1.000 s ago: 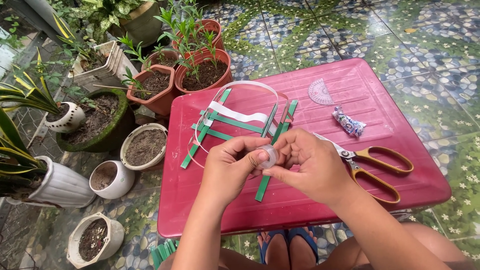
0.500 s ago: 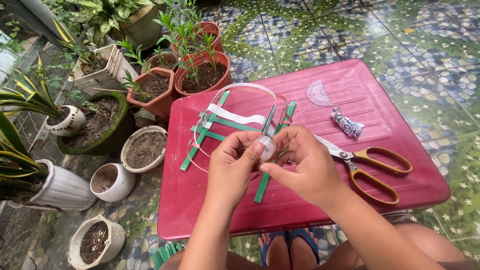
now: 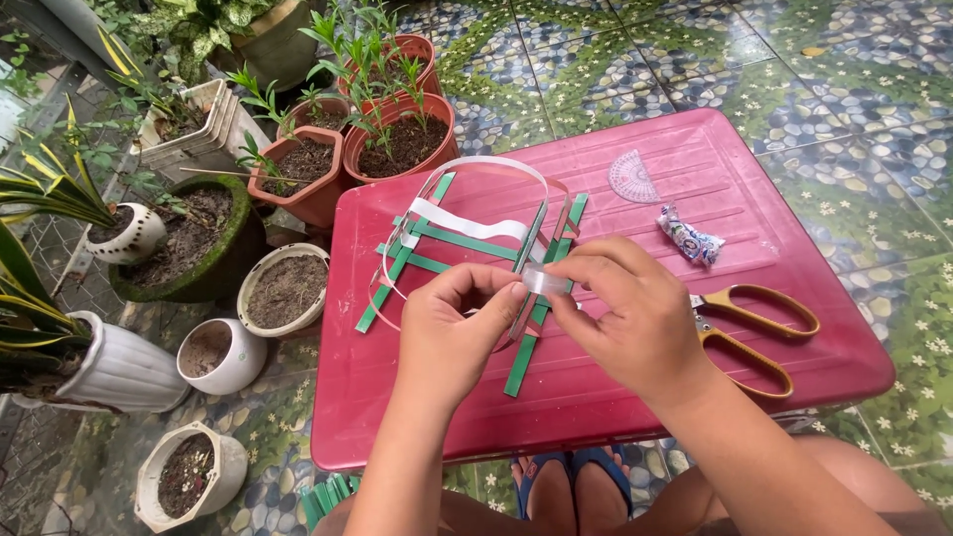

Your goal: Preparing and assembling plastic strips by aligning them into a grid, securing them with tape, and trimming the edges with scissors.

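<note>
Tiled outdoor floor with potted plants and a low red plastic table.

The floor (image 3: pixel 854 89) is laid with tiles printed in a pebble pattern of blue, grey and green with small white flowers, lit by soft, even daylight. A red plastic table (image 3: pixel 794 328) with a ribbed top fills the middle. At far left stand terracotta pots (image 3: pixel 397 149) with thin green shoots and a mossy round pot (image 3: pixel 189 248) of bare soil. Near left, white ribbed pots (image 3: pixel 119 372) and small white bowls of earth (image 3: pixel 213 352) sit beside striped, sword-shaped leaves (image 3: pixel 40 194).
</note>
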